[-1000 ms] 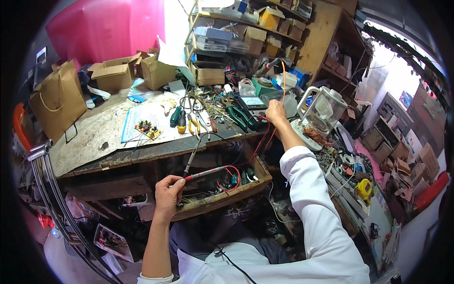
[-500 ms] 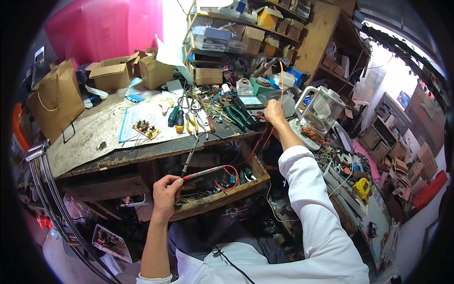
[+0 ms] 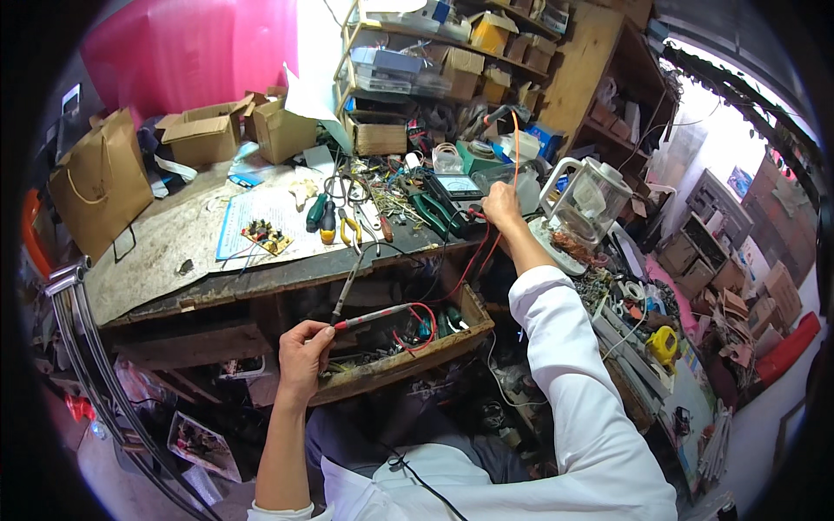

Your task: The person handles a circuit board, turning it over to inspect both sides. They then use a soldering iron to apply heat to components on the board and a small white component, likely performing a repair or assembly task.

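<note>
My left hand [image 3: 301, 360] is closed around two multimeter probes above the drawer's front edge. The red probe [image 3: 373, 318] points right, its red lead looping over the drawer; the black probe [image 3: 347, 291] slants up toward the bench. My right hand [image 3: 504, 207] has curled fingers at the right side of the analog multimeter [image 3: 458, 185], close to its red lead. What those fingers grip is hidden. Green-handled pliers [image 3: 426, 214] lie left of the meter. Farther left, a small circuit board [image 3: 267, 238] rests on a printed sheet [image 3: 236, 227].
Screwdrivers [image 3: 327, 224] and yellow-handled pliers [image 3: 350, 230] lie along the bench. Below it, the wooden drawer [image 3: 408, 365] is pulled out, holding tools. A clear jug [image 3: 593, 207] stands at right, beside a yellow tape measure [image 3: 664, 344]. Cardboard boxes [image 3: 204, 137] line the back.
The view has shifted very slightly. Both hands keep nearly the same place and grip, and the red lead's loop has moved a little.
</note>
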`<state>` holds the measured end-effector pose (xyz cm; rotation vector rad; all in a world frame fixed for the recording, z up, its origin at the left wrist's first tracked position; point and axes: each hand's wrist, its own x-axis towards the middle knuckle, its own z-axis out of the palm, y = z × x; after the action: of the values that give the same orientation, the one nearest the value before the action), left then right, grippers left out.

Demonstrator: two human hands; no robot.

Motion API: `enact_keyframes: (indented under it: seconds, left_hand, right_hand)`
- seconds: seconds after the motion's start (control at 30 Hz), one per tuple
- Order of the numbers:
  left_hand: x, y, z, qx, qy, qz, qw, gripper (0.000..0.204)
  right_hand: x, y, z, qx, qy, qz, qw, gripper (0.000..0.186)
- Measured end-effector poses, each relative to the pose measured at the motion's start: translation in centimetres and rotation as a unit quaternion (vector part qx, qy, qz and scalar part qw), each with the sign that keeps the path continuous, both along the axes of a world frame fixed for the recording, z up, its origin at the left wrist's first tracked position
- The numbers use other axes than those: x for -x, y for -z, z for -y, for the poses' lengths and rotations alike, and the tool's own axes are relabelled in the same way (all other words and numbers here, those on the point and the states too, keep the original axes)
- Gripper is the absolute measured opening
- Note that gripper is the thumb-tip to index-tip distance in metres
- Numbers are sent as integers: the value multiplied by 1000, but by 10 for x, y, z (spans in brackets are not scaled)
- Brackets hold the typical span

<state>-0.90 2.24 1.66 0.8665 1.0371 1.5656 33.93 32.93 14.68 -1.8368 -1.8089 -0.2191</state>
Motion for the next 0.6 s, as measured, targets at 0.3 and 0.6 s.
enact_keyframes:
  seconds: [0.3,0.6]
  left_hand:
    - [0,0,-1,-3,3,-4,1000,8]
    - [4,3,0,-2,7,-1,1000,8]
  right_hand:
    - [3,1,-1,-1,8,13,1000,27]
    - [11,-6,10,18,19,6,1000,21]
